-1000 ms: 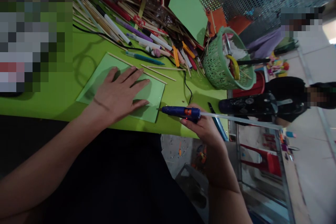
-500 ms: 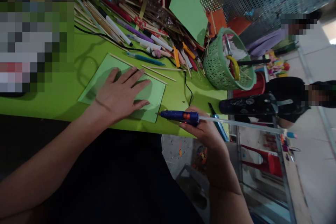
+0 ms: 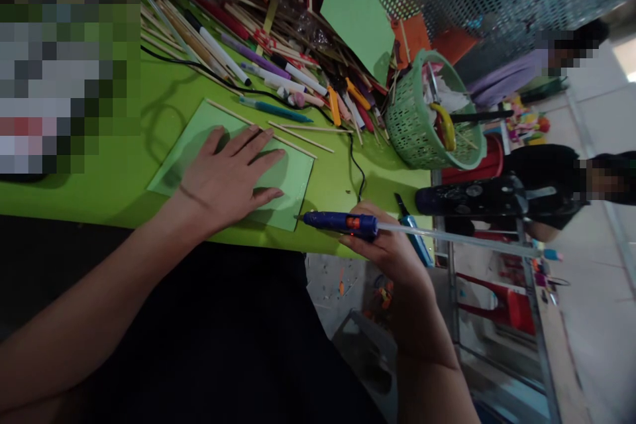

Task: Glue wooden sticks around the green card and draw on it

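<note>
Here at the near right, the right hand (image 3: 385,245) wraps the blue glue gun (image 3: 338,223), probably light and rigid, best held by its handle, nozzle at the paper's right edge. To the left, the left hand (image 3: 223,175) presses flat, fingers spread, on green paper (image 3: 294,179), likely flimsy, best pinned by palm. Farther right, a basket (image 3: 405,129).

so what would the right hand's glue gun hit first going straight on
The flat green paper, probably: the glue gun in the right hand points at its edge; whether the nozzle touches is unclear.
</note>
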### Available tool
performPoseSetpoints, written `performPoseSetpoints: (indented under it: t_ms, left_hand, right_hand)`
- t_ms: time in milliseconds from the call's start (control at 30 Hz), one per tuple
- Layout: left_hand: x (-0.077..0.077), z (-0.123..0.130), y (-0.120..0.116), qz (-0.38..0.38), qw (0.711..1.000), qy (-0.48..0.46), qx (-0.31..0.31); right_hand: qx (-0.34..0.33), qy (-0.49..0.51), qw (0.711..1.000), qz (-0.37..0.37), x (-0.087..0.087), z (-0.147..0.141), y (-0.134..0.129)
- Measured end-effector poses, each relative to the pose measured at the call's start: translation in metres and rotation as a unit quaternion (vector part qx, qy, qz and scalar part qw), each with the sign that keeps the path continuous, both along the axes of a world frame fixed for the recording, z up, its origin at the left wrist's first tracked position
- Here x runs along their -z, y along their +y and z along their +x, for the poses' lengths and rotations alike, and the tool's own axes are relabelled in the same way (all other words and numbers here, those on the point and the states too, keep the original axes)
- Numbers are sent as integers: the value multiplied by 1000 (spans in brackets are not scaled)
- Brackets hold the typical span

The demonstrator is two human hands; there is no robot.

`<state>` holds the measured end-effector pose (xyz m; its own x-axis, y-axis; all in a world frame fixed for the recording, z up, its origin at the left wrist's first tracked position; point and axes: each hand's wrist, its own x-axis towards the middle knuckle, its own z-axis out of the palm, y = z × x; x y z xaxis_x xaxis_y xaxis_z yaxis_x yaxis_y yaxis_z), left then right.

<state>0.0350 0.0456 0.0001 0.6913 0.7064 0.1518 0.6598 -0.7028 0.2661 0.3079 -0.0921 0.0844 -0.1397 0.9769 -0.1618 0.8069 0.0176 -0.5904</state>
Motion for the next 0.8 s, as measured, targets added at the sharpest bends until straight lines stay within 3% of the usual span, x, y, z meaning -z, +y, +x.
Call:
performPoseSetpoints:
  t_ms: [367,800]
  left_hand:
    - [-7,0,0,-12,1000,6,4]
    - [-4,0,-1,-3,1000,3,0]
  right_hand:
    - [27,41,999,-16,1,-1,-2]
    - [31,38,999,-15,2,-2,-5]
